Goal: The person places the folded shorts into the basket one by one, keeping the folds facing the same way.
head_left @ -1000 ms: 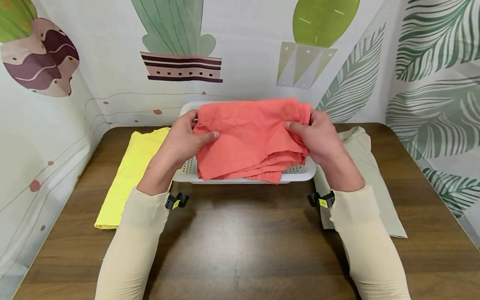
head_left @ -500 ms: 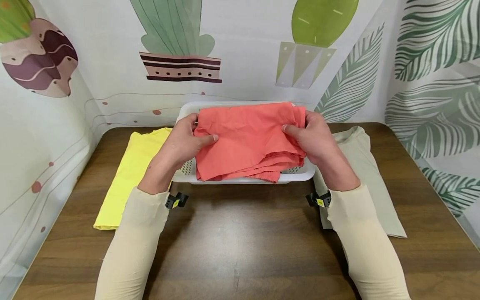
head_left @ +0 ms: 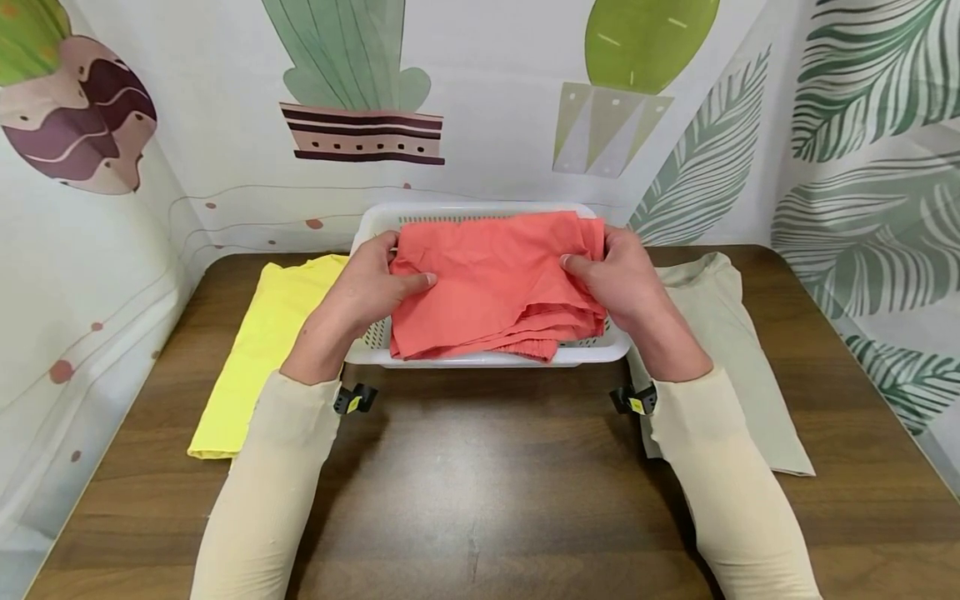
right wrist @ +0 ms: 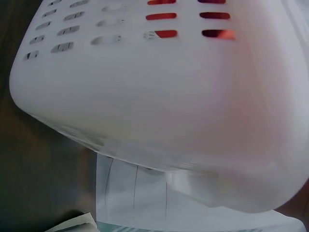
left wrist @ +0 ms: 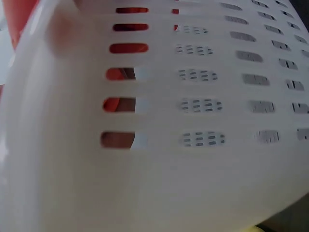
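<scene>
A folded coral-red garment (head_left: 487,283) with a ribbed edge near its front right lies between both hands, over the white slotted plastic basket (head_left: 480,207). My left hand (head_left: 367,279) pinches its left end, thumb on top and fingers mostly hidden behind. At the right end, my right hand (head_left: 630,279) holds it the same way. The left wrist view is filled by the basket wall (left wrist: 72,174), with red cloth (left wrist: 128,48) showing through its slots. The right wrist view has the wall's other end (right wrist: 120,96), again with red behind the slots. Neither wrist view shows the fingers clearly.
A folded yellow garment (head_left: 255,367) lies left of the basket, partly under the left forearm. To the right lies a grey-green shirt (head_left: 738,375), partly behind the right arm. The brown wooden table (head_left: 480,483) meets a printed cloth backdrop (head_left: 495,100) behind the basket.
The garment has sunk lower toward the basket, uncovering more of the back rim. My right hand has shifted left and slightly down with its end; the left hand has barely moved.
</scene>
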`<state>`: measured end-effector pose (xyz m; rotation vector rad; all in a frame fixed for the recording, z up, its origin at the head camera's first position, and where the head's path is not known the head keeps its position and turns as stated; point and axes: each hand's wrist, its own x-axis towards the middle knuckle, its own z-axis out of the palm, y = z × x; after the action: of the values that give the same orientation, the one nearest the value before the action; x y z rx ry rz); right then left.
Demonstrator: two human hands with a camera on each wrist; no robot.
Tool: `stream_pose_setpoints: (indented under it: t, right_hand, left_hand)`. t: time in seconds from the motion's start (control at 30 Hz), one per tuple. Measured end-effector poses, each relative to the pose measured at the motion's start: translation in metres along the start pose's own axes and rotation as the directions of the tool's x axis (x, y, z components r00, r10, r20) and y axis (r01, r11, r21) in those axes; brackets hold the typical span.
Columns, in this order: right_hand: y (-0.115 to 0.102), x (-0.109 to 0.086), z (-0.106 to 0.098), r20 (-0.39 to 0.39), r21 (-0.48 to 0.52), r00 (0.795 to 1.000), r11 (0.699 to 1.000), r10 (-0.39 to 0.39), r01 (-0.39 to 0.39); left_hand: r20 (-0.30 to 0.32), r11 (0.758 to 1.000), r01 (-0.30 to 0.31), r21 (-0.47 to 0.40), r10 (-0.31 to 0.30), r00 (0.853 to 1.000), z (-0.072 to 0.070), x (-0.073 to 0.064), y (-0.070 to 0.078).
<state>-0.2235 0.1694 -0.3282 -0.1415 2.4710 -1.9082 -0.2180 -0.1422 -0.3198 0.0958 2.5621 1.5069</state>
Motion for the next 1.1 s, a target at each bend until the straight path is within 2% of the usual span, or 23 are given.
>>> stream_pose_setpoints:
  t: [0.27, 0.43, 0.67, 1.1]
  right_hand:
    - [0.002, 0.0, 0.002, -0.011, -0.093, 0.999, 0.995, 0.04, -0.041]
    - [0.003, 0.001, 0.003, -0.023, -0.142, 0.999, 0.989, 0.035, -0.038]
    - [0.005, 0.003, 0.006, -0.039, -0.235, 0.999, 0.971, 0.028, -0.036]
    - [0.008, 0.004, 0.012, -0.034, -0.285, 0.999, 0.958, 0.022, -0.031]
  left_hand:
    - [0.01, 1.0, 0.002, 0.005, -0.002, 1.0, 0.001, 0.002, -0.003]
    - [0.018, 1.0, -0.011, 0.013, 0.011, 1.0, 0.002, 0.004, -0.005]
    - [0.014, 0.999, 0.0, 0.038, 0.0, 1.0, 0.004, 0.006, -0.009]
    - [0.022, 0.995, 0.004, 0.095, -0.006, 1.0, 0.01, 0.008, -0.013]
